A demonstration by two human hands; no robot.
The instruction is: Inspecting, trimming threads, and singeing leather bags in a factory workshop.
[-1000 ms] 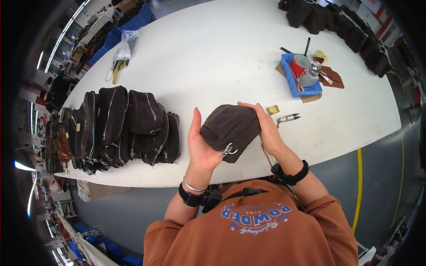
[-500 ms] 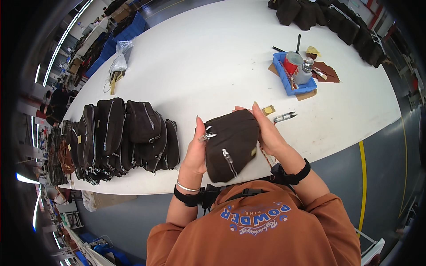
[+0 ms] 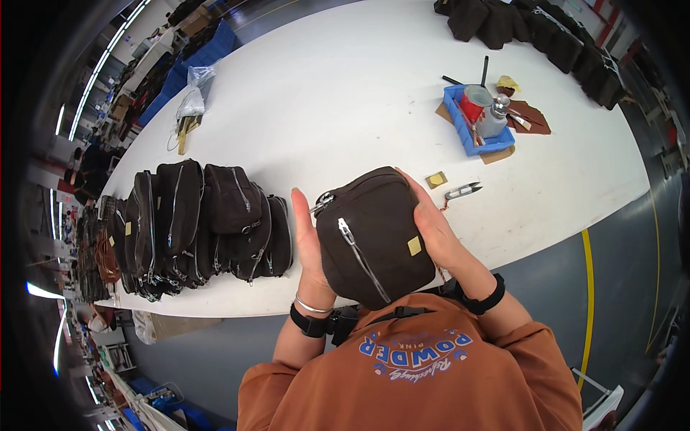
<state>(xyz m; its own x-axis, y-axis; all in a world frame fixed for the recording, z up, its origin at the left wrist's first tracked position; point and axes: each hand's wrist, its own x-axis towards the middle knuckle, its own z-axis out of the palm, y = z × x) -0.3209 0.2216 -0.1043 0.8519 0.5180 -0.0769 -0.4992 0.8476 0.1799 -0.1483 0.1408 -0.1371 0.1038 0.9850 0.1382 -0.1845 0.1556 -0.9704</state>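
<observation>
A small dark brown zippered bag [image 3: 377, 248] is held up over the table's near edge, between my two hands. My left hand [image 3: 310, 251] presses against its left side, thumb pointing up and fingers hidden behind the bag. My right hand [image 3: 435, 233] grips the right side, its fingers mostly out of sight. A silver zipper [image 3: 363, 258] runs slantwise down the face turned up toward me. Lower right on that face is a small yellow square patch [image 3: 414, 246]. At the top left corner hangs a metal clasp [image 3: 323, 202].
Similar dark bags [image 3: 183, 208] stand packed together at the left. On the white table [image 3: 323, 108], a blue tray [image 3: 471, 144] holds a red cup and a bottle. Thread snips [image 3: 462, 190] and a small yellow block [image 3: 435, 179] lie right of my hands. More dark bags [image 3: 496, 25] line the far right.
The bag has turned in my hands, so its zippered face with the yellow patch now shows more fully. My left hand has shifted a little left.
</observation>
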